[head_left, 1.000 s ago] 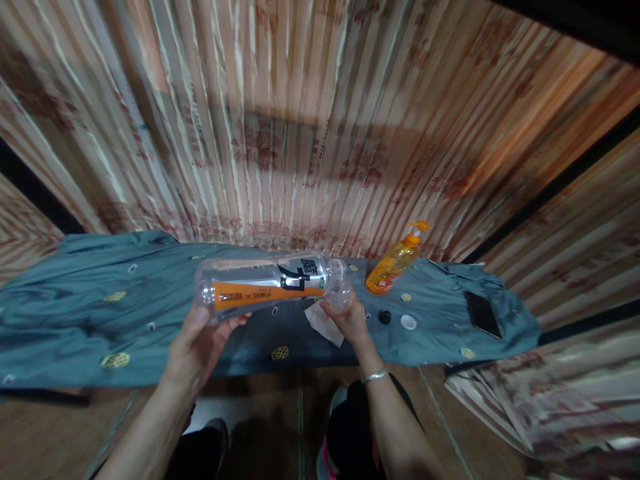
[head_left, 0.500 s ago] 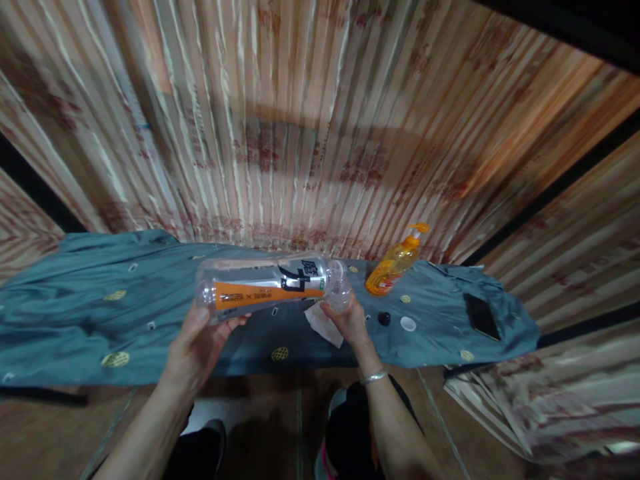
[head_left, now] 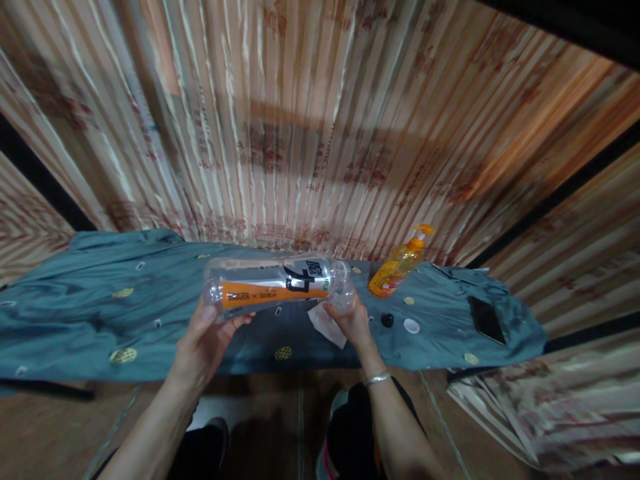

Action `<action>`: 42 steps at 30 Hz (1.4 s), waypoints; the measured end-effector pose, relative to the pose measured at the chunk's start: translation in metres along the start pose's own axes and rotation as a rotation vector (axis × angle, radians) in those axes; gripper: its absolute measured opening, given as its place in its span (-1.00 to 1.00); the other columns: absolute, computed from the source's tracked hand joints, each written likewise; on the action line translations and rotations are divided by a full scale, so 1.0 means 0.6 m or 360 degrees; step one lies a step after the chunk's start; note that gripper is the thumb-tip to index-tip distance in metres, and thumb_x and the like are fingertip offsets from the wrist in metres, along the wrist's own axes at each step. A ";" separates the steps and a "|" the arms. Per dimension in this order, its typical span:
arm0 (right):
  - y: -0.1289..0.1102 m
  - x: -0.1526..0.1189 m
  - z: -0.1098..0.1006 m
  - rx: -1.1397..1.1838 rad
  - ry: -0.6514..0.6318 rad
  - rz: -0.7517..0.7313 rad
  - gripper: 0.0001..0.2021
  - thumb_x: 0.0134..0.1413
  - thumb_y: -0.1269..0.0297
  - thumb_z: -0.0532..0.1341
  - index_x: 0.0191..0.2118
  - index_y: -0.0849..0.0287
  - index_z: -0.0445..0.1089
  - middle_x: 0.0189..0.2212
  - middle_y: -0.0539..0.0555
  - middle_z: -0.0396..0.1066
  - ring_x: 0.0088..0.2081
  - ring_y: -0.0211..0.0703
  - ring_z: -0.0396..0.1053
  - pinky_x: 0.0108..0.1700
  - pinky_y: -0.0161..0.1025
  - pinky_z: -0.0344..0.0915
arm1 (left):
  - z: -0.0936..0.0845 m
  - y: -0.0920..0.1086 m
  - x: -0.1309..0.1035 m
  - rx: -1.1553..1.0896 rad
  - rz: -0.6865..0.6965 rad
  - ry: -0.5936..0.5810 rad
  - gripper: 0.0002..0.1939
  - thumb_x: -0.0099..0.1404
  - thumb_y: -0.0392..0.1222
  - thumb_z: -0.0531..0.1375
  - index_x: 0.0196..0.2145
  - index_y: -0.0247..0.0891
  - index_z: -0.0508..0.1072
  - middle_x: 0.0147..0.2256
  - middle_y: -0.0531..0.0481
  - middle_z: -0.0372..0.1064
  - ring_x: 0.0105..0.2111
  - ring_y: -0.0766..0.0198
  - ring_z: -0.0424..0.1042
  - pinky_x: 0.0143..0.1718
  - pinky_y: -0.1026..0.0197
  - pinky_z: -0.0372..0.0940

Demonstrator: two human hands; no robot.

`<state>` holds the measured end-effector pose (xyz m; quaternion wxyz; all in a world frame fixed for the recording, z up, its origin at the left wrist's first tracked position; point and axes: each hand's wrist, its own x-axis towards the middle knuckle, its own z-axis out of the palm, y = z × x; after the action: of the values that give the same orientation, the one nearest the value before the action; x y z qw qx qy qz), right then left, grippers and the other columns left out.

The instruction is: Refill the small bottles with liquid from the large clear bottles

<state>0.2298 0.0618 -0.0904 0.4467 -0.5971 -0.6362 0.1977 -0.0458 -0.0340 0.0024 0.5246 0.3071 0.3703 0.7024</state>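
Observation:
A large clear plastic bottle [head_left: 270, 283] with an orange and silver label lies sideways in the air above the cloth-covered table. My left hand [head_left: 205, 337] grips its base end at the left. At the other end my right hand [head_left: 353, 320] is closed around a small clear plastic piece [head_left: 343, 293] that meets the bottle's neck; whether the two are joined I cannot tell. Under and beside my right hand, a white tissue [head_left: 327, 327] rests on the cloth.
On the teal cloth [head_left: 165, 307] to the right stand an orange pump bottle [head_left: 397, 267], a small black cap [head_left: 387, 320], a white round lid [head_left: 411, 326] and a black phone [head_left: 486, 320]. A pleated curtain [head_left: 300, 133] hangs behind.
The view has shifted a little, so everything appears slightly further right. Both hands keep their hold, and the bottle stays sideways.

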 end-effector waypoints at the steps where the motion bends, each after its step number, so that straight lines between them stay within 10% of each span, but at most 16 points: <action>1: -0.001 0.000 0.000 0.0002 -0.0001 0.0006 -0.33 -0.05 0.17 0.42 0.22 0.18 0.37 0.04 0.27 0.60 0.04 0.20 0.59 0.07 0.07 0.54 | 0.000 0.000 0.000 -0.0006 0.0007 0.0007 -0.39 -0.10 0.16 0.53 -0.11 -0.16 0.62 -0.27 -0.04 0.65 -0.35 0.11 0.60 -0.34 0.17 0.53; 42: 0.004 0.001 0.003 -0.0066 0.0017 0.0017 -0.34 -0.07 0.10 0.42 0.19 0.21 0.40 -0.02 0.23 0.63 -0.02 0.16 0.61 0.04 0.01 0.54 | 0.016 0.005 0.003 -0.0068 0.0026 0.0103 -0.34 -0.27 0.17 0.59 -0.20 -0.17 0.66 -0.34 -0.02 0.65 -0.43 0.14 0.59 -0.43 0.20 0.53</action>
<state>0.2297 0.0633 -0.0929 0.4366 -0.6107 -0.6345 0.1837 -0.0401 -0.0309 0.0099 0.5130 0.2759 0.3696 0.7240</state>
